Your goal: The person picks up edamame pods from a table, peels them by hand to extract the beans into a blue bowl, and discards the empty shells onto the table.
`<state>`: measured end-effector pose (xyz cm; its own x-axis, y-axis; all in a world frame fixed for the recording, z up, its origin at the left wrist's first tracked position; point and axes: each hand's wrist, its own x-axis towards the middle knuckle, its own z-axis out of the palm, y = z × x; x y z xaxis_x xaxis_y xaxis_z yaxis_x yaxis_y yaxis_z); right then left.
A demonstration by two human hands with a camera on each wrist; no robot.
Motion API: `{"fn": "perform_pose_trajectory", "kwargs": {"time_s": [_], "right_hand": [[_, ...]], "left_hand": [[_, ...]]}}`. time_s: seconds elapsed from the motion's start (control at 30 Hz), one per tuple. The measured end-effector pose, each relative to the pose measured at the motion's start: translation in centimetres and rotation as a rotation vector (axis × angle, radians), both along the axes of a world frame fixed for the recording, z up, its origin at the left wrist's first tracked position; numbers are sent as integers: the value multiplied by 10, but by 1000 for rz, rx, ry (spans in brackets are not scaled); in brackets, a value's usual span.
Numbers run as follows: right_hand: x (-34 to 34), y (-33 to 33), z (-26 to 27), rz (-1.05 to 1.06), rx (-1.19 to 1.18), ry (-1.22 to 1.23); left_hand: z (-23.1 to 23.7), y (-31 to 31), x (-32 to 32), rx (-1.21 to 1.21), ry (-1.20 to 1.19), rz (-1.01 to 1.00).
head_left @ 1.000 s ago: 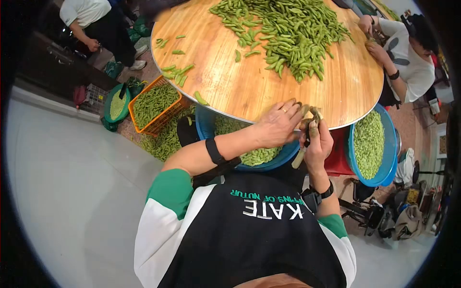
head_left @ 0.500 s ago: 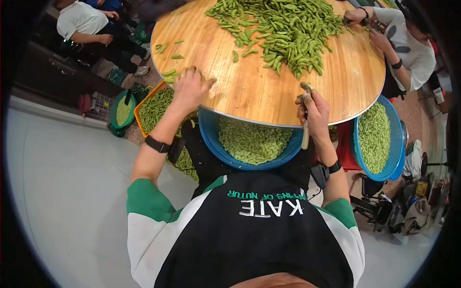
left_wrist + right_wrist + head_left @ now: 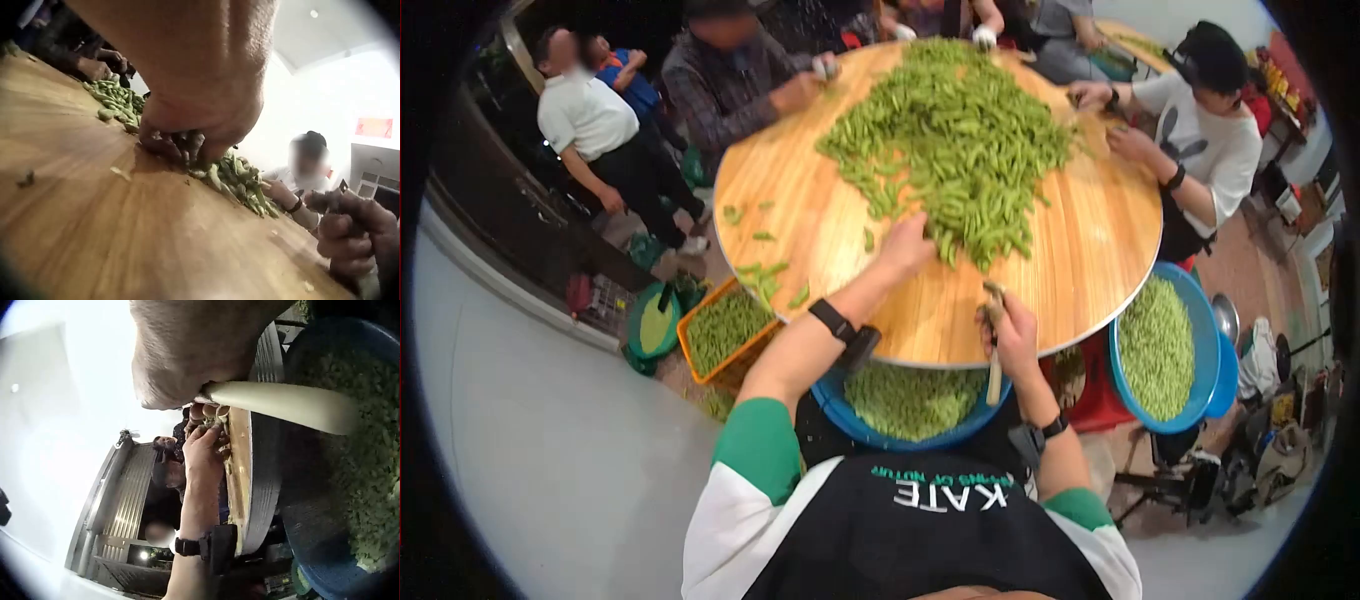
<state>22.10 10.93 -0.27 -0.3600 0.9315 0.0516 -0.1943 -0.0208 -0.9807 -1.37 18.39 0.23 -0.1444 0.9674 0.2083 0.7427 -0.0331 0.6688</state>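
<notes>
A big heap of green soybean pods (image 3: 970, 130) covers the middle of the round wooden table (image 3: 1090, 250). My left hand (image 3: 908, 245) reaches to the near edge of the heap. Its bent fingers (image 3: 165, 147) dip down among pods at the tabletop in the left wrist view, and the palm side is hidden. Over the table's near rim, my right hand (image 3: 1015, 325) grips a tool with a pale handle (image 3: 281, 403). The handle points back towards me; the tool's other end is covered by the fingers. Below it sits a blue tub (image 3: 828, 408) of shelled beans (image 3: 915, 400).
Loose pods (image 3: 762, 280) lie at the table's left. An orange crate (image 3: 690, 350) of pods and a green basin (image 3: 645, 340) stand on the floor left. Another blue tub (image 3: 1115, 365) of beans is at right. Several people sit around the table, one in a cap (image 3: 1210, 55).
My left hand left the right hand, went to the table's left edge, then reached forward to the heap. The right hand keeps its tool. The head view has tilted up, showing more people.
</notes>
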Motion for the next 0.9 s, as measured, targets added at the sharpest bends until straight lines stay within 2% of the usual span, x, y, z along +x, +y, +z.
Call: {"fn": "perform_pose_trajectory", "kwargs": {"time_s": [0.1, 0.17, 0.3, 0.37, 0.53, 0.6, 0.63, 0.7, 0.73, 0.8, 0.83, 0.9], "right_hand": [[0, -4, 5, -2, -21, 3], [0, -7, 9, -7, 9, 26], [2, -9, 10, 10, 35, 18], [1, -10, 8, -1, 23, 48], [2, -12, 6, 0, 39, 39], [1, -12, 6, 6, 56, 28], [1, -13, 7, 4, 58, 21], [1, -14, 8, -2, 58, 12], [1, -13, 9, 6, 57, 5], [2, -13, 9, 18, 50, -5], [1, -12, 8, 14, 51, 4], [0, -12, 6, 8, 47, 13]], "left_hand": [[8, 6, -6, 44, 30, -18], [23, -1, -2, -147, -36, -24], [22, -4, -4, -127, -6, -42], [26, -11, -4, -214, -10, -78], [17, -30, -5, -141, -106, -72], [9, -43, -9, 20, -161, -86], [7, -49, -11, 19, -161, -89], [7, -62, -17, 14, -323, -74], [10, -66, -20, 13, -324, -77], [16, -76, -26, -81, -485, 0], [21, -80, -29, -84, -488, 4], [32, -83, -38, -137, -661, -15]]}}
